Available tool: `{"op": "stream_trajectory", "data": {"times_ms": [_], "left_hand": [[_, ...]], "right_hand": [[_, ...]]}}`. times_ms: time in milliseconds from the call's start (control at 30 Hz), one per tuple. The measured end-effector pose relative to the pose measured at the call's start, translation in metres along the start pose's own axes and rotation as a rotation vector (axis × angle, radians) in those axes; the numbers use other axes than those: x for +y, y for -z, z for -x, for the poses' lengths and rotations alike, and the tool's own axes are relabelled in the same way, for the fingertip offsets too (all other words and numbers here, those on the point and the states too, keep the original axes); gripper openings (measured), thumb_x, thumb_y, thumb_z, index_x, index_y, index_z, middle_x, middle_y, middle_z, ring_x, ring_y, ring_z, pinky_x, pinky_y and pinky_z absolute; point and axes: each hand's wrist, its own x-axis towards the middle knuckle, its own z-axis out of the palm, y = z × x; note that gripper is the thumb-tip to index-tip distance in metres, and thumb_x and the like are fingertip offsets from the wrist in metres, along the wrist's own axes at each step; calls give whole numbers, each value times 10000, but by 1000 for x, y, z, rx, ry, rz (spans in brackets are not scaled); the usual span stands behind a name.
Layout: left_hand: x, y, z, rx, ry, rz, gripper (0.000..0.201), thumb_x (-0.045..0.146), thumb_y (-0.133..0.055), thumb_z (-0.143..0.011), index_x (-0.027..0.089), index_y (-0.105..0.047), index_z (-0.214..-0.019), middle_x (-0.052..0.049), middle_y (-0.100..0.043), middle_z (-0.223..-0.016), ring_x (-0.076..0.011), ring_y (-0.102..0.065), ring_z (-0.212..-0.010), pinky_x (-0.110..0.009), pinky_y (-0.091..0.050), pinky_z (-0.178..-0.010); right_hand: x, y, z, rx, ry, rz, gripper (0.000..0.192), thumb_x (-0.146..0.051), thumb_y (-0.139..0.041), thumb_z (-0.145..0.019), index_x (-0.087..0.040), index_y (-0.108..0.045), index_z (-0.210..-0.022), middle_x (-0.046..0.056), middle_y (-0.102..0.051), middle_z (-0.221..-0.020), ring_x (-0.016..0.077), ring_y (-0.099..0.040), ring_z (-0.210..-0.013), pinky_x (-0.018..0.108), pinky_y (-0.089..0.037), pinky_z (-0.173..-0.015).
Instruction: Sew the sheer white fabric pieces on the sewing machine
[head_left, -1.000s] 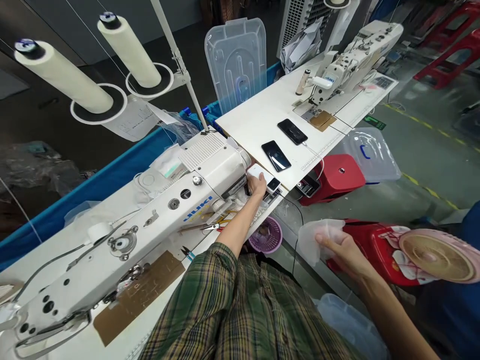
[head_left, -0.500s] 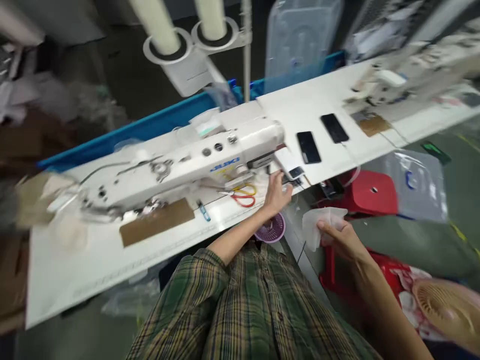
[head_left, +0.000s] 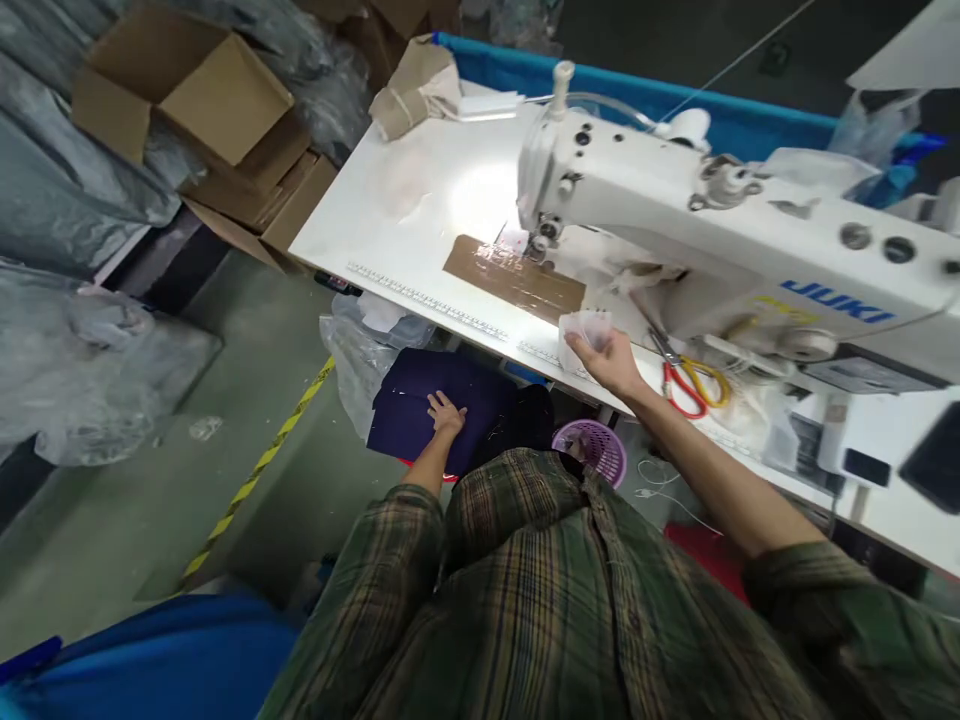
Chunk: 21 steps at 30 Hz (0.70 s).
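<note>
Your left hand (head_left: pixel 447 411) lies flat, fingers spread, on the dark navy fabric (head_left: pixel 427 405) stacked below the front edge of the white surface (head_left: pixel 390 210). Further right, your right hand (head_left: pixel 611 357) pinches a small white fabric piece (head_left: pixel 586 327) at that edge, just beside the brown patch (head_left: pixel 514 277) under the sewing machine (head_left: pixel 720 230). Red-handled scissors (head_left: pixel 686 375) lie just right of it.

Just right of the grip lie red-and-yellow scissors (head_left: pixel 688 378) under the white Juki sewing machine (head_left: pixel 720 240). A brown cardboard patch (head_left: pixel 514 280) sits just beyond it. Below it hangs a purple basket (head_left: pixel 596 448). Well left stand open cardboard boxes (head_left: pixel 202 120).
</note>
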Motion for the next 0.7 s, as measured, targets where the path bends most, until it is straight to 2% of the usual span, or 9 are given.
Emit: {"op": "stream_trajectory", "data": {"times_ms": [67, 167, 300, 433, 533, 700], "left_hand": [[-30, -5, -15, 8, 89, -100, 567, 281, -652, -897, 220, -437, -1417, -116, -296, -1561, -366, -308, -1419, -643, -298, -1127], [-70, -7, -27, -15, 127, -235, 704, 291, -661, -885, 246, -316, -1497, -135, -160, -1620, -412, -201, -1464, -688, -294, -1114], [-103, 4, -35, -74, 65, -372, 925, 386, -737, -796, 315, -191, -1540, -142, -63, -1643, -433, -75, -1491, -712, -355, -1044], [-119, 25, -35, -124, -9, -466, 974, 430, -788, -732, 346, -231, -1527, -135, -92, -1643, -436, -92, -1490, -709, -351, -1037], [-125, 36, -38, -147, -53, -523, 1004, 407, -842, -671, 350, -291, -1508, -143, -156, -1629, -440, -131, -1483, -695, -341, -1055], [-119, 42, -55, -118, -84, -612, 1264, 308, -930, -512, 251, -210, -1549, -213, -274, -1561, -482, -296, -1406, -606, -414, -1062]], "right_hand": [[5, -30, -28, -10, 42, 29, 396, -583, -595, -841, -195, -662, -880, 74, -689, -908, 242, -633, -854, 380, -500, -823], [14, -63, -56, 62, 57, 87, 419, -582, -535, -875, -193, -622, -1003, 114, -672, -1036, 282, -612, -1020, 421, -454, -950], [25, -80, -67, 189, 18, 165, 470, -617, -440, -904, -180, -552, -1035, 180, -645, -1041, 350, -568, -1096, 492, -415, -966], [27, -78, -65, 206, 11, 218, 462, -605, -418, -915, -170, -531, -1022, 230, -625, -1093, 368, -554, -1066, 524, -377, -973], [27, -77, -64, 199, 7, 237, 463, -621, -406, -910, -186, -530, -1008, 222, -629, -1078, 364, -560, -1026, 528, -379, -967], [29, -82, -59, 215, -4, 238, 452, -633, -382, -906, -221, -543, -1000, 182, -620, -1053, 375, -575, -1018, 552, -404, -952]]}}
